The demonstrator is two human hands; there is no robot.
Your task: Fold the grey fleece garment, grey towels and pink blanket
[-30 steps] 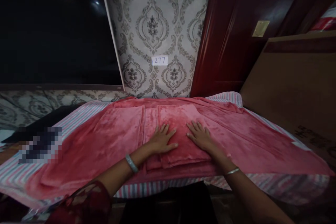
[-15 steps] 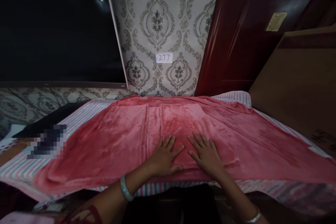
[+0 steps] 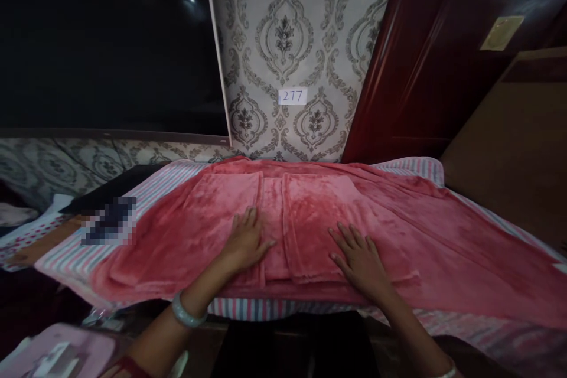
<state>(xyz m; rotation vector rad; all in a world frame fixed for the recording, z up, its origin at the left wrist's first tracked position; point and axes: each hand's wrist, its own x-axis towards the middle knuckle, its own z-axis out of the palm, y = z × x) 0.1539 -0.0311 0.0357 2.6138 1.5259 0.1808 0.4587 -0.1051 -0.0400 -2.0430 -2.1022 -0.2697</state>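
A plush pink-red blanket (image 3: 319, 207) lies spread over a table, with two panels folded in toward a narrow strip near its middle. My left hand (image 3: 245, 242) rests on the left folded panel near that panel's inner edge, fingers apart and holding nothing. On the right folded panel, my right hand (image 3: 359, 257) lies palm down with its fingers spread. Beneath the blanket a striped cloth (image 3: 252, 309) in pink, white and grey shows along the front edge and at the sides.
A large dark television screen (image 3: 110, 47) is at the left. A cardboard box (image 3: 514, 159) stands at the right by a dark red wooden panel (image 3: 420, 59). A paper label reading 277 (image 3: 293, 95) is on the patterned wall. A pink object (image 3: 84, 345) sits low at left.
My left hand has moved left from the right folded panel onto the left one. My right hand stays on the right panel. The view has turned slightly left.
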